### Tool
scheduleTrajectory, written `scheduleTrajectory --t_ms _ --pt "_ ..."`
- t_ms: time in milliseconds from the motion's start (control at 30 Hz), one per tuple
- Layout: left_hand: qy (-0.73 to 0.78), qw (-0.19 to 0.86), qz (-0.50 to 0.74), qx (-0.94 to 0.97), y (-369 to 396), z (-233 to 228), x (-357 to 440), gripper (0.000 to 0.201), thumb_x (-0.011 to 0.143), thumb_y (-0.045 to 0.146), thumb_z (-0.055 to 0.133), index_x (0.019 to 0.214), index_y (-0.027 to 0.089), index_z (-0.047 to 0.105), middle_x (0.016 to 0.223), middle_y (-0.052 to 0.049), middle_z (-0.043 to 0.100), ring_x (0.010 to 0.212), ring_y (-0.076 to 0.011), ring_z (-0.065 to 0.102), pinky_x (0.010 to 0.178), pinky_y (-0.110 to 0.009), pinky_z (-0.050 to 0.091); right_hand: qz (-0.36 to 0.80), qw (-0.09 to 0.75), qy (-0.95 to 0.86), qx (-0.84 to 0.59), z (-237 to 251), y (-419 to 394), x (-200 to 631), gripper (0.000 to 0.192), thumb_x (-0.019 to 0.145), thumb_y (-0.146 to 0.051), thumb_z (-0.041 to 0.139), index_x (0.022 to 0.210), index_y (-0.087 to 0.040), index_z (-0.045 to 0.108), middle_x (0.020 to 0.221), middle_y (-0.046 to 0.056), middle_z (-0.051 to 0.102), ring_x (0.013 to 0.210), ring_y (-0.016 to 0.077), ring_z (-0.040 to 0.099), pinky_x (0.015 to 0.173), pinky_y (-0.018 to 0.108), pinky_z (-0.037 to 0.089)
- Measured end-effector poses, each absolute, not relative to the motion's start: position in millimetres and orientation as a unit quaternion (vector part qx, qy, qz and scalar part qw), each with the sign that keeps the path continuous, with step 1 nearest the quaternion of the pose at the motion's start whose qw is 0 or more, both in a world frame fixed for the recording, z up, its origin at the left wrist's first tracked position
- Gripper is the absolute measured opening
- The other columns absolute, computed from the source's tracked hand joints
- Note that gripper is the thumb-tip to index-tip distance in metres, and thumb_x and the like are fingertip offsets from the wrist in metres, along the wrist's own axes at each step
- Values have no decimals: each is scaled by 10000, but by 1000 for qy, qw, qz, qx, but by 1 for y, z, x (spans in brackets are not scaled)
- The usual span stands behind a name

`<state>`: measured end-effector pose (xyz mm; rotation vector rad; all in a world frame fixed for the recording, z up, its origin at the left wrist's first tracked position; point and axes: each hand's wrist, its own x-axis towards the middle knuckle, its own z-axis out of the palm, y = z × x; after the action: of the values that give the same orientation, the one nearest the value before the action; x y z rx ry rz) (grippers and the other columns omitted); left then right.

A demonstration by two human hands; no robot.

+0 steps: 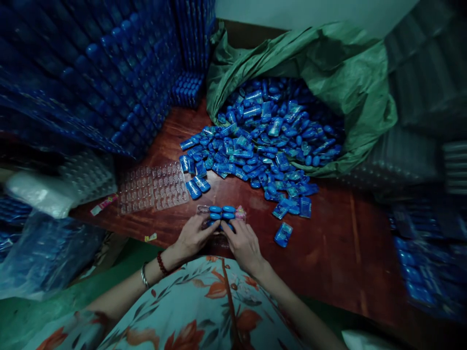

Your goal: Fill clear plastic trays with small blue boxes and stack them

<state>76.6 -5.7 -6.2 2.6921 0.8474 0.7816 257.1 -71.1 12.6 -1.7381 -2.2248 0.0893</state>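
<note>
Left hand [193, 236] fingers curled onto near edge of tray [222, 218], right hand [243, 243] pinching same edge; both grip it at table [328, 253] front, partly filled with blue packs [222, 212]. Risks, left to right: empty trays [153, 187] nudged by elbow; held tray tipping, packs popping out; pile [255, 150] sliding from sack [328, 63].

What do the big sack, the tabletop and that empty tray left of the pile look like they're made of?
Sack: dull green woven plastic by the look of it, crumpled and stiffly folded. Tabletop: reddish-brown wood, with visible grain and a slight sheen. Empty tray: thin clear moulded plastic, see-through, with rows of glinting pockets.
</note>
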Motion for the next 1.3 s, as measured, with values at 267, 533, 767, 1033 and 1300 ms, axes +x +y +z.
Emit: scheduleTrajectory --t_ms 267,533,767,1033,1300 --pt "494 60 91 863 62 -2 61 449 882 381 496 1273 162 499 1250 -185 490 1053 -325 490 861 -481 428 24 259 -606 -752 6 -100 307 317 932 -218 396 1203 -226 560 1016 83 589 938 191 561 818 325 454" --pt "447 -11 -44 894 81 1 85 374 898 168 351 1214 37 502 1138 -268 552 982 -337 552 795 -437 424 38 -61 -521 -851 9 -128 352 539 889 -417 456 1332 -115 403 1202 216 502 994 311 527 727 392 469" --pt "434 85 64 895 89 18 71 328 903 108 321 1185 92 488 1011 -155 599 912 -240 577 803 -363 456 81 40 -549 -831 1 -120 340 446 879 -215 367 1312 -109 387 1112 188 555 962 288 552 787 421 491" --pt "473 255 283 794 -12 39 40 179 891 182 459 1061 186 516 929 -49 596 845 -156 586 762 -274 489 248 243 -628 -697 34 -124 306 202 908 -215 396 1078 -211 505 1049 84 568 937 175 595 809 287 505" --pt "384 240 222 864 -41 -12 65 316 912 140 375 1208 185 479 1065 -100 590 991 -175 593 836 -286 519 126 180 -774 -593 10 -87 280 342 864 -60 341 1094 -188 559 901 75 599 830 187 563 746 304 493"
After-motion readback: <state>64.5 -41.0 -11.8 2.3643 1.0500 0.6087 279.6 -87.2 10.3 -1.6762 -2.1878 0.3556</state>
